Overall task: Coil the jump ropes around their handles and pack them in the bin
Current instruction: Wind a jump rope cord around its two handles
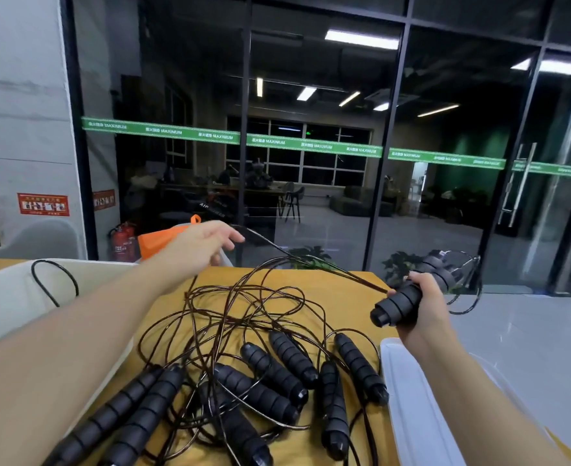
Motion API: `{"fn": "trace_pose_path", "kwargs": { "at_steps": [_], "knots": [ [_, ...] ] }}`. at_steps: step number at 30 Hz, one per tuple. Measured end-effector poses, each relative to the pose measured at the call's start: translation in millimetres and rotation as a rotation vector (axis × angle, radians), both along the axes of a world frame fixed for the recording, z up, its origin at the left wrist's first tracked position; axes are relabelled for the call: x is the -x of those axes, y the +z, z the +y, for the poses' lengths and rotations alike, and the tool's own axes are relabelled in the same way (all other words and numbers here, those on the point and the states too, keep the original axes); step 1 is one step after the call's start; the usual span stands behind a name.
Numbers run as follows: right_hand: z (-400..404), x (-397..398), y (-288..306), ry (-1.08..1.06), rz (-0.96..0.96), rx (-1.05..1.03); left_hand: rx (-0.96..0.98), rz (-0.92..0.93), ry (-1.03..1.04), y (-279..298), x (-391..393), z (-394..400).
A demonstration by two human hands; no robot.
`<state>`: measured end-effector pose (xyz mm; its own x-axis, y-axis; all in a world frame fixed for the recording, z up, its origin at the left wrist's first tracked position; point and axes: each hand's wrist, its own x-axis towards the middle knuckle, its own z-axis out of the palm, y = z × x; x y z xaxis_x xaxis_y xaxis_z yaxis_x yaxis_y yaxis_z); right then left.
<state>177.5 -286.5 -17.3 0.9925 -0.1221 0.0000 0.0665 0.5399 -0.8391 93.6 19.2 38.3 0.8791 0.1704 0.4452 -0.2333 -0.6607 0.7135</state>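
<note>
My right hand (420,302) grips a pair of black ribbed jump rope handles (400,302), raised above the right side of the table. A thin dark rope (311,260) runs from those handles up and left to my left hand (207,242), which is stretched far forward and pinches the rope at its fingertips. Below, a tangle of dark ropes (244,317) lies on the yellow table (354,280). Several more black handles (277,371) lie among the tangle near the front edge. A clear plastic bin (408,391) stands at the right under my right forearm.
A white chair back (5,297) with a black cable stands at the left. An orange bag (158,242) sits beyond the table's far left corner. A glass wall rises behind. A pale grey surface (529,331) extends to the right.
</note>
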Motion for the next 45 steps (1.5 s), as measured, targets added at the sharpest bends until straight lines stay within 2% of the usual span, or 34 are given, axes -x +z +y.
{"fn": "trace_pose_path", "kwargs": {
  "at_steps": [3,9,11,14,16,20,24,26,28,32,33,36,40,43,45],
  "knots": [
    [-4.6,1.2,1.9,-0.013,-0.001,-0.007,0.058,-0.018,0.056,12.4,2.1,10.3],
    [-18.1,-8.8,-8.0,-0.091,0.004,0.083,0.474,-0.173,0.283,29.1,3.8,45.8],
    [-25.8,-11.4,-15.1,-0.126,0.024,0.098,0.532,-0.155,0.369,32.0,7.1,55.9],
    [-32.1,-12.1,-24.1,-0.119,0.057,0.07,0.409,0.096,0.446,27.9,7.4,53.9],
    [-30.8,-11.7,-27.4,-0.101,0.063,0.099,0.329,0.156,0.44,18.7,4.0,47.7],
    [-23.1,-10.2,-25.6,-0.059,0.048,0.115,-0.188,0.164,0.439,0.5,2.2,22.3],
    [-17.8,-8.1,-23.7,-0.029,0.042,0.101,-0.438,0.177,0.178,-13.1,0.4,-29.3],
    [-17.8,-7.9,-25.8,-0.018,0.04,0.108,-0.622,0.199,0.09,-23.6,-6.6,-49.7],
    [-16.5,-6.0,-27.5,-0.002,0.044,0.116,-0.682,0.276,0.031,-37.4,-15.8,-64.9],
    [-13.6,-5.2,-31.7,0.046,0.044,0.085,-0.309,0.378,-0.055,-64.3,-36.3,-102.7],
    [-12.4,-5.4,-32.4,0.052,0.046,0.069,-0.279,0.389,-0.04,-70.4,-40.7,-110.0],
    [-6.9,-5.6,-32.0,0.055,0.047,0.042,-0.353,0.417,-0.03,-84.3,-48.9,-119.9],
    [-10.6,-13.2,-34.2,-0.043,0.028,0.124,-0.31,0.296,-0.184,-71.7,-36.7,-109.6],
    [-20.1,-18.1,-37.5,-0.101,0.028,0.176,-0.13,0.123,-0.205,-45.6,-22.4,-82.3],
    [-25.3,-19.3,-40.4,-0.129,0.038,0.185,0.02,0.023,-0.135,-33.6,-21.9,-58.2]
  ]
}}
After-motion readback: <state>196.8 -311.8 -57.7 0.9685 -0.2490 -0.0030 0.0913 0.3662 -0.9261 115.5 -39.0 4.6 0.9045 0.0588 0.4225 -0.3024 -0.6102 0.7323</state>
